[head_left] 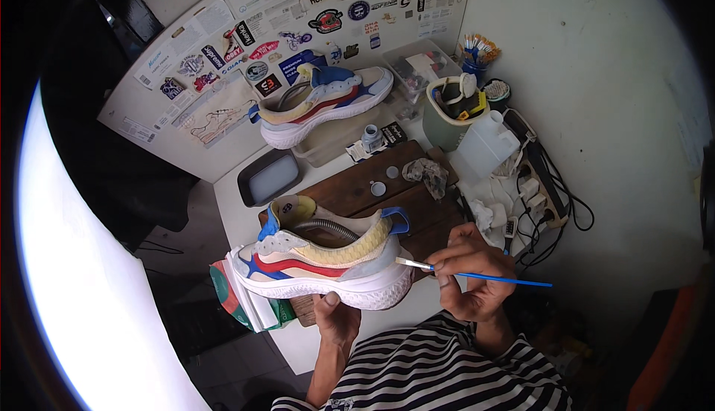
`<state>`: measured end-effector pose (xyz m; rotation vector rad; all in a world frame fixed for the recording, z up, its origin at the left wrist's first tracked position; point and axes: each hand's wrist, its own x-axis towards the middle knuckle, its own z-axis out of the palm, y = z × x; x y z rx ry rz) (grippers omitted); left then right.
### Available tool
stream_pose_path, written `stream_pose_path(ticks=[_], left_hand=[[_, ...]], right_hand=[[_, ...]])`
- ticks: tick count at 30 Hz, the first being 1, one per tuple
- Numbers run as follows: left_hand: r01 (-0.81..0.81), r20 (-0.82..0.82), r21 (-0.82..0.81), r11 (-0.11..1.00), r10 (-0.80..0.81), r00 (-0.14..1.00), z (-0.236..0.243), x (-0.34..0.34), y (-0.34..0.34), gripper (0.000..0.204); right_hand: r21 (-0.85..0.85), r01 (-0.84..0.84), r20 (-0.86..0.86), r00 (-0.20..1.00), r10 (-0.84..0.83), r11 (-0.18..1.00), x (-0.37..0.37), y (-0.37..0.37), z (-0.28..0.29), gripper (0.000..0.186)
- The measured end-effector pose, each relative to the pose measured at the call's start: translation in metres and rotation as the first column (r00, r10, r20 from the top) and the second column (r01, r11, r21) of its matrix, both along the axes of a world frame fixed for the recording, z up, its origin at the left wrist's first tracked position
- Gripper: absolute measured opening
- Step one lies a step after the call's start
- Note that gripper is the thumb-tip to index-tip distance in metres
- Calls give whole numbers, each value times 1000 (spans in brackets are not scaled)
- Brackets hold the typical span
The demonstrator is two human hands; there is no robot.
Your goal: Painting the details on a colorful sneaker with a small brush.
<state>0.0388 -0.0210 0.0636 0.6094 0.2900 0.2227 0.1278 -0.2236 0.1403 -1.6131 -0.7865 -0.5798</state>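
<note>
My left hand (pixel 337 320) grips a sneaker (pixel 328 262) from below, thumb against its white sole; the other fingers are hidden under it. The shoe is cream and pale grey with red and blue side panels, a yellowish collar and a blue heel loop. A coiled metal spring shows inside its opening. Between the fingertips of my right hand (pixel 473 273) is a thin paintbrush (pixel 503 279) with a blue handle. Its pale bristles lie at the shoe's heel; whether they touch it I cannot tell.
A matching sneaker (pixel 328 106) rests on a clear plastic box (pixel 335 139) at the back. Around the dark wooden board (pixel 350 191) are a grey tray of liquid (pixel 269 178), a small paint bottle (pixel 372 139), a crumpled rag (pixel 426 176), a white jug (pixel 488 143) and a power strip (pixel 547 188) with cables.
</note>
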Motion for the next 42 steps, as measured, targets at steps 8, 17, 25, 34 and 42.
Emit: stream_pose_path(ticks=[8,17,25,34,42], left_hand=[[-23,-56,61,998,26,998,-18,-7,4,88],[-52,-68,248,967,71,995,-17,-8,-1,81],[-121,-72,362,924,157,985,-12,-8,-5,80],[-92,-58,164,982,103,993,-9,-8,-3,90],[-31,-38,98,995,35,999,-17,-10,5,97]], right_hand=[[-128,-57,44,997,63,990,-3,15,6,12],[-128,71,31,997,-67,989,3,-2,-5,20],[-133,-34,19,999,37,991,-4,18,1,19],[-55,25,0,1000,-25,998,7,-3,-12,19],[19,-87,-38,995,88,996,0,4,1,14]])
